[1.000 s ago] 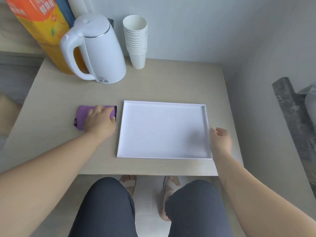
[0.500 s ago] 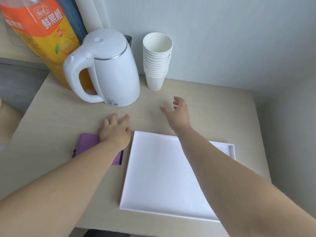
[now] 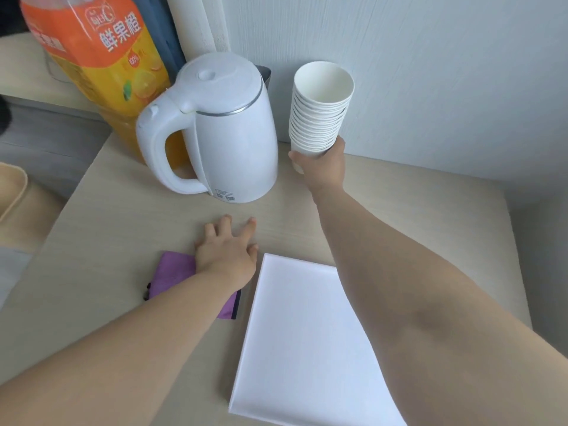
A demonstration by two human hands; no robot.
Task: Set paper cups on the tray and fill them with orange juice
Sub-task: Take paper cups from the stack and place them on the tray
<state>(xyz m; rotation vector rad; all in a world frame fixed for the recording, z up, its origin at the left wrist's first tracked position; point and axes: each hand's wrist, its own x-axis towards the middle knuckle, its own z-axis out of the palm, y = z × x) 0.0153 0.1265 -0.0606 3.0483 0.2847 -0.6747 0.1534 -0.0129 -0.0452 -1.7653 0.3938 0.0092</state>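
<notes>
Cups first: the right grip is wrapped around the bottom of the tall stack of nested white paper cups, fingers curled round the lowest cup and thumb on the near side. The stack leans a touch, and its base is hidden behind the grip, so I cannot tell whether it has left the pale wooden tabletop. Just left of that grip stands the white electric kettle. Further left, behind the kettle, is the big orange juice bottle with the orange label.

The left grip holds nothing. Its fingers are spread and it lies flat on the tabletop, with the wrist over the folded purple cloth. Immediately right of it, and well short of the right grip on the person's side, lies the flat white rectangular tray, with no cup on it.

So this looks like the very opening step, fetching cups. Next, I reckon, the stack has to come back toward the tray and single cups be peeled off the top. That calls for the free left grip to help, and for a gentle squeeze, since thin nested paper cups cling together and crush easily.
</notes>
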